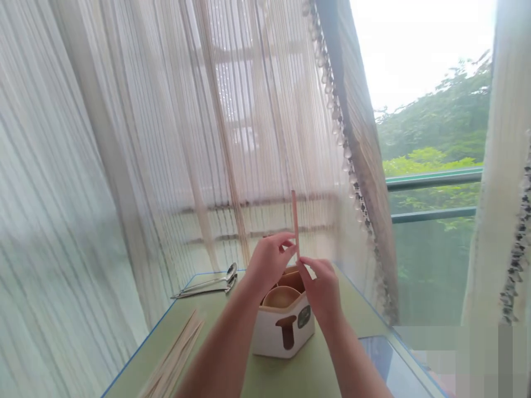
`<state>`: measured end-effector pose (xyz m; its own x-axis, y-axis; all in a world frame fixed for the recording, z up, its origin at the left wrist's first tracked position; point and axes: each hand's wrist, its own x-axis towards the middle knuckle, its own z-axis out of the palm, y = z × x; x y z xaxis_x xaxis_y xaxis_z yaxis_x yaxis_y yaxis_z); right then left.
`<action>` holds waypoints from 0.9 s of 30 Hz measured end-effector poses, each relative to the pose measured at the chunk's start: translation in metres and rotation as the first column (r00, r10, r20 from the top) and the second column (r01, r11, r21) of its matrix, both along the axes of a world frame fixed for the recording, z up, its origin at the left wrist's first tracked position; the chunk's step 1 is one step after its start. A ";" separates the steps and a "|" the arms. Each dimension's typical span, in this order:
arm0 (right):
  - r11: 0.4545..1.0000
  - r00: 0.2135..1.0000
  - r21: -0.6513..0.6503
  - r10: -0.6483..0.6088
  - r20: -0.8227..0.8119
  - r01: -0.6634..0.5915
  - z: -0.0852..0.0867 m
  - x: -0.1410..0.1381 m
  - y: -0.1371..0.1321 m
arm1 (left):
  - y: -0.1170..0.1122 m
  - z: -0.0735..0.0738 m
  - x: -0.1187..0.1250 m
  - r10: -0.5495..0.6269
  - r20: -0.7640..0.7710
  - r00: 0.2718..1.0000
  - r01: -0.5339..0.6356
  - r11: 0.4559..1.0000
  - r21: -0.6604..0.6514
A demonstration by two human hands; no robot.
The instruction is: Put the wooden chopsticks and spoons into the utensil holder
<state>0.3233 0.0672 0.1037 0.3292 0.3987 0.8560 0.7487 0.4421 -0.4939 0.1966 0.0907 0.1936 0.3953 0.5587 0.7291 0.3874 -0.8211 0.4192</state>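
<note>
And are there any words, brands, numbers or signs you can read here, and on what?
No text reads for certain.
White divided holder: a brown T-like shape, letter or drawing, I can't tell.
Dark badge on that holder: any lettering is too small and blurred to read.

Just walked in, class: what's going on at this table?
A person pinches a thin stick near its lower end with the left hand and right hand, holding it nearly upright above a white holder on the green table. More sticks lie to the left, with a metal spoon beyond them.
</note>
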 end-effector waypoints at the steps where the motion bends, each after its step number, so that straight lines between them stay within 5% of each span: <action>1: 1.000 1.000 -0.005 -0.012 0.000 0.012 -0.002 0.001 0.002 | 0.001 0.000 -0.001 -0.001 -0.002 1.000 0.001 1.000 0.008; 11: 0.997 0.998 -0.079 0.014 -0.060 -0.018 -0.002 -0.005 0.019 | 0.009 -0.002 -0.006 -0.001 0.007 1.000 0.000 0.986 0.165; 18: 0.978 0.989 -0.187 0.065 -0.131 -0.089 -0.010 -0.004 0.019 | 0.017 -0.012 -0.003 0.154 -0.046 0.987 -0.139 0.960 0.244; 27: 0.938 0.985 -0.317 0.095 -0.146 -0.138 -0.008 0.000 0.019 | 0.019 -0.010 -0.009 0.304 0.139 0.942 -0.333 0.889 0.314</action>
<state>0.3234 0.0865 0.0960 0.3609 0.6899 0.6275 0.6235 0.3219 -0.7125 0.1876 0.1098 0.1838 0.1658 0.3673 0.9152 0.6268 -0.7557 0.1897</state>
